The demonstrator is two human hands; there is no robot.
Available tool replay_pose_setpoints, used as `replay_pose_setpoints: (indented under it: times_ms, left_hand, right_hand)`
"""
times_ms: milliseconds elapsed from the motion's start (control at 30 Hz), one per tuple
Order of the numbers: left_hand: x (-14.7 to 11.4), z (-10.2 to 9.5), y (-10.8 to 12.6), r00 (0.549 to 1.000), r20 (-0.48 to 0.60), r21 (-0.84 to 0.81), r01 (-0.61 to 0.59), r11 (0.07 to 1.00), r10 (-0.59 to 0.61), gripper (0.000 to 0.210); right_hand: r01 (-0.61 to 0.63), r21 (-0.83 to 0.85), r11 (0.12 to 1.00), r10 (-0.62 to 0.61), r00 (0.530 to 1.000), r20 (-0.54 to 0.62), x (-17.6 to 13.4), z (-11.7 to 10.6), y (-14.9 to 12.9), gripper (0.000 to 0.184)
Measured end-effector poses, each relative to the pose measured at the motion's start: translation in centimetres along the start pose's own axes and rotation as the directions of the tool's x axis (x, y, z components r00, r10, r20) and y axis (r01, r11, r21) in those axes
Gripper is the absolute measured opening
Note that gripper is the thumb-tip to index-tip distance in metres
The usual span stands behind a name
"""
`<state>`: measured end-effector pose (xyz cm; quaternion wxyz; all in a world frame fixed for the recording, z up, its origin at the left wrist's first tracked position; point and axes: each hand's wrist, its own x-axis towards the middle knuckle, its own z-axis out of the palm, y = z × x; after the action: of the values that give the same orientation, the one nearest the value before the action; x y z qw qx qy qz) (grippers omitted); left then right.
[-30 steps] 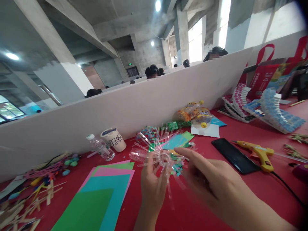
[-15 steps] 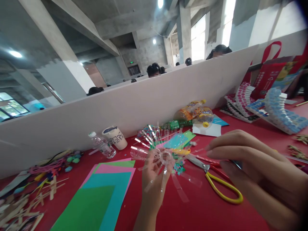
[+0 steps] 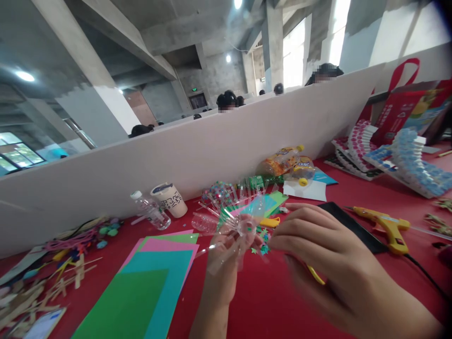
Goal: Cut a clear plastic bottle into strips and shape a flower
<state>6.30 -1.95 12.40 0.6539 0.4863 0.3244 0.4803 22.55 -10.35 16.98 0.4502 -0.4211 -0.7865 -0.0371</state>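
Observation:
My left hand [image 3: 223, 247] is closed around a clear plastic bottle piece [image 3: 246, 227], held upright above the table. Its body is cut into many narrow strips that splay outward around a ring-shaped neck. Just to the right hovers my right hand [image 3: 321, 249], fingers bent and lying side by side, thumb apart below them. I see nothing held in it, though its fingertips are close to the strips and slightly blurred. Under the right hand shows one yellow handle [image 3: 315, 275] of the scissors; their remainder is hidden. Green and blue star sequins [image 3: 263, 248] lie behind the left hand.
Colored paper sheets [image 3: 141, 287] lie at left, near craft sticks [image 3: 79, 273]. A water bottle [image 3: 150, 210] and paper cup [image 3: 170, 200] stand by the white partition [image 3: 197, 153]. At right lie a yellow glue gun [image 3: 388, 226] and black tray [image 3: 353, 223]. Soda bottles [image 3: 282, 161] lie behind.
My right hand has moved left toward the bottle piece, uncovering the glue gun and black tray and covering most of the scissors. The bottle piece has turned slightly in my left hand.

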Motion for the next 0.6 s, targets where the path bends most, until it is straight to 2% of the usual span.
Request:
replay_pose_setpoints:
  times_ms: [67,167,367,600]
  left_hand:
    - [0.0,0.2,0.3,0.999,0.026,0.001,0.025,1.0,-0.025,0.026]
    - [0.1,0.4,0.5,0.999,0.048,0.011,0.025,1.0,-0.026,0.029]
    - [0.0,-0.2,0.0,0.997,0.07,0.004,0.041,0.999,-0.041,0.024]
    - [-0.1,-0.3,0.3,0.992,0.11,-0.009,0.056,0.998,-0.055,0.028]
  right_hand:
    - [-0.01,-0.014,1.0,0.01,1.0,0.001,0.1,0.3,-0.2,0.013]
    - [-0.026,-0.052,0.998,0.025,1.0,-0.009,0.0,0.7,-0.3,0.014]
    - [-0.071,-0.159,0.985,0.072,0.997,-0.001,0.0,1.2,-0.2,0.016]
    - [-0.092,-0.194,0.977,0.092,0.996,-0.007,0.1,1.4,-0.5,0.021]
